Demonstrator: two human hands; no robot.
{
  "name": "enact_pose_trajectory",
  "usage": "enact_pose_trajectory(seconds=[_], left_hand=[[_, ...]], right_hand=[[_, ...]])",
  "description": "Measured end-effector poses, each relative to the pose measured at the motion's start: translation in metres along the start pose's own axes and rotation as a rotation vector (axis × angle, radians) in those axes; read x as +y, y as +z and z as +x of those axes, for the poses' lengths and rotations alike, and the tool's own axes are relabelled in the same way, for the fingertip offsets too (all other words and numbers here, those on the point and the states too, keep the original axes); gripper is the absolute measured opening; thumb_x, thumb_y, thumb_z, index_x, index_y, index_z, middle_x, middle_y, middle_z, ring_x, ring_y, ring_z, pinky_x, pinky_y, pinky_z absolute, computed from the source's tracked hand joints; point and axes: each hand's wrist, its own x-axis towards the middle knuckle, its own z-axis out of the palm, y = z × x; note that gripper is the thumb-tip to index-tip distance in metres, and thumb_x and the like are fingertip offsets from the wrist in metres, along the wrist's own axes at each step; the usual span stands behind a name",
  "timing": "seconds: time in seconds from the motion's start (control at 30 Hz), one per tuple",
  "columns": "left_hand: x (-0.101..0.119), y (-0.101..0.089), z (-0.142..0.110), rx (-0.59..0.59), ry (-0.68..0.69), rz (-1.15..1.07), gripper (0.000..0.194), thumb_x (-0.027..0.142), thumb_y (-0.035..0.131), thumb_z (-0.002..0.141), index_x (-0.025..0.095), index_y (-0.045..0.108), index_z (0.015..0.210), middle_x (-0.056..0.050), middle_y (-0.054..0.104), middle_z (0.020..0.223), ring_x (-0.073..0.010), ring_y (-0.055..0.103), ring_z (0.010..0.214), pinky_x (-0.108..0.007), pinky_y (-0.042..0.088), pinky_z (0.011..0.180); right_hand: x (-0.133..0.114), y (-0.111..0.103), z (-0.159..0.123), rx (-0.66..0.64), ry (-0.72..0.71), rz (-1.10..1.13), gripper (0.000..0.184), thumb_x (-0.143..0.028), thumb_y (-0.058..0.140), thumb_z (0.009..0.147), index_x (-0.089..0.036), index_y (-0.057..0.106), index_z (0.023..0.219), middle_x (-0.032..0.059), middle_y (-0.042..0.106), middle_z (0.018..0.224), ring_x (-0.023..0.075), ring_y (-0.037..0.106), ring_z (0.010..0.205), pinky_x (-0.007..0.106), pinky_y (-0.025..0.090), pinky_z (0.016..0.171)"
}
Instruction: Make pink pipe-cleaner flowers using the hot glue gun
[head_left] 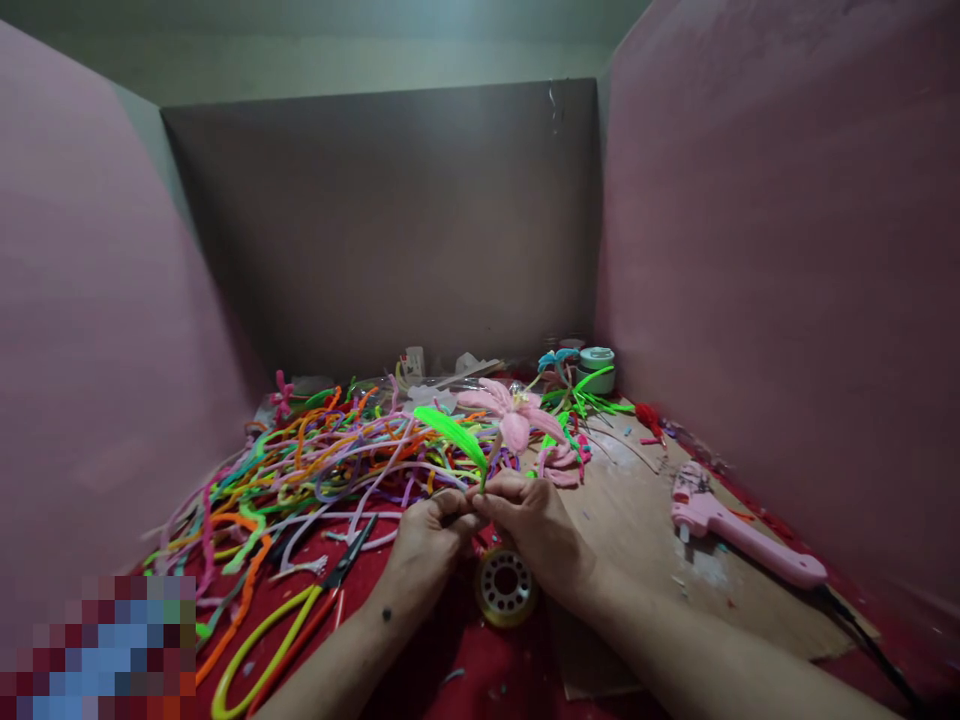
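A pink pipe-cleaner flower (pixel 514 422) stands upright in front of me, with a bright green pipe-cleaner leaf (pixel 452 432) slanting up to its left. My right hand (pixel 538 525) pinches the flower's stem at the base of the leaf. The fingertips of my left hand (pixel 439 540) are closed at the same spot, touching those of the right. Most of the stem below is hidden by my fingers. Just beneath my hands a roll of tape (pixel 484 592) rests on the red cloth (pixel 420 665).
Tangled colourful pipe cleaners (pixel 322 450) heap up on the left. Scissors (pixel 300 620) with yellow handles lie beside my left forearm. At right, a pink glue gun (pixel 750 545) lies on a brown board (pixel 626 560). A teal jar (pixel 598 372) stands at the back, between pink side panels (pixel 780 250).
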Motion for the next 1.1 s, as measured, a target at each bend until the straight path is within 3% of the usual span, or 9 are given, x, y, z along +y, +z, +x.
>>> enact_pose_trajectory(seconds=[0.13,0.27,0.37,0.57,0.73,0.97,1.1], left_hand=[[0.006,-0.002,0.000,-0.002,0.068,0.156,0.013,0.028,0.063,0.060,0.015,0.066,0.060,0.001,0.057,0.056,-0.0124,0.048,0.055,-0.024,0.040,0.056],[0.003,-0.002,0.001,-0.038,0.070,0.114,0.014,0.028,0.061,0.062,0.015,0.065,0.061,0.000,0.059,0.057,-0.0128,0.050,0.054,-0.023,0.040,0.055],[0.001,-0.001,-0.001,-0.035,0.062,0.101,0.014,0.028,0.062,0.063,0.014,0.062,0.058,0.001,0.057,0.055,-0.0115,0.048,0.052,-0.022,0.038,0.052],[0.002,-0.001,-0.004,-0.048,0.108,0.112,0.014,0.027,0.063,0.063,0.016,0.061,0.055,-0.001,0.062,0.061,-0.0153,0.055,0.064,-0.024,0.043,0.063],[0.003,0.000,-0.004,-0.077,0.100,0.088,0.009,0.022,0.062,0.063,0.016,0.068,0.066,-0.001,0.066,0.069,-0.0155,0.057,0.069,-0.024,0.044,0.068],[0.002,0.001,-0.006,-0.122,0.014,0.064,0.017,0.031,0.059,0.071,0.015,0.063,0.067,0.004,0.050,0.052,-0.0078,0.039,0.046,-0.019,0.032,0.045],[0.002,0.000,-0.007,-0.133,0.015,0.044,0.018,0.031,0.058,0.072,0.014,0.062,0.067,0.005,0.046,0.050,-0.0070,0.036,0.045,-0.018,0.029,0.043]], right_hand=[[0.001,0.002,0.001,-0.001,0.011,0.031,0.018,-0.026,0.061,0.068,-0.015,0.062,0.054,-0.0035,0.045,0.051,0.0083,0.035,0.051,0.022,0.026,0.048],[0.003,0.003,0.000,-0.040,0.094,0.187,0.020,-0.032,0.063,0.068,-0.015,0.061,0.058,-0.0046,0.044,0.052,0.0070,0.033,0.049,0.021,0.026,0.046],[0.006,0.003,0.001,-0.042,0.044,0.142,0.018,-0.029,0.060,0.070,-0.015,0.061,0.060,-0.0031,0.047,0.056,0.0079,0.037,0.052,0.020,0.029,0.047],[0.000,0.000,-0.001,-0.040,-0.116,-0.054,0.016,-0.020,0.053,0.075,-0.017,0.068,0.073,0.0001,0.059,0.066,0.0133,0.051,0.066,0.023,0.040,0.061],[-0.001,0.002,-0.001,-0.047,-0.065,-0.041,0.015,-0.019,0.054,0.073,-0.016,0.067,0.078,0.0007,0.061,0.068,0.0145,0.055,0.068,0.024,0.043,0.062],[0.023,0.005,0.006,0.057,-0.055,0.034,0.013,-0.020,0.054,0.072,-0.016,0.064,0.079,0.0016,0.063,0.074,0.0147,0.057,0.071,0.024,0.045,0.066],[0.021,0.005,0.005,0.076,-0.060,0.038,0.011,-0.021,0.056,0.071,-0.017,0.063,0.077,0.0009,0.063,0.074,0.0141,0.056,0.070,0.024,0.044,0.066]])
